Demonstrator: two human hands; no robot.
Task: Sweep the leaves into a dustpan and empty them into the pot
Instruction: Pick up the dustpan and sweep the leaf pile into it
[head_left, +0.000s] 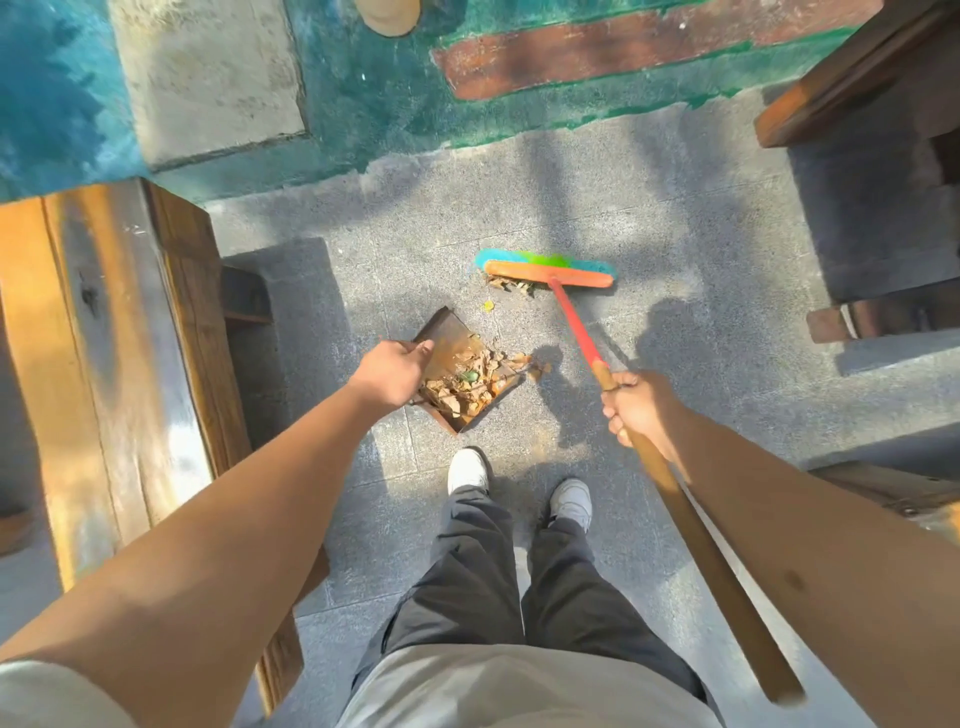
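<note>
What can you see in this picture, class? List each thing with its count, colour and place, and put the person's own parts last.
dustpan: one, rusty brown, on the grey floor in front of the feet
leaves in dustpan: a heap, brown
loose leaves: a few, brown, by the broom head
broom: one, orange head, blue-green bristles, red and wooden handle, on the floor ahead
wooden bench: one, brown, at left
dark wooden furniture: brown, upper right
painted floor: teal, at the top
shoes: two, white
trousers: dark grey
left hand: grips the dustpan's edge
right hand: grips the broom handle
</note>
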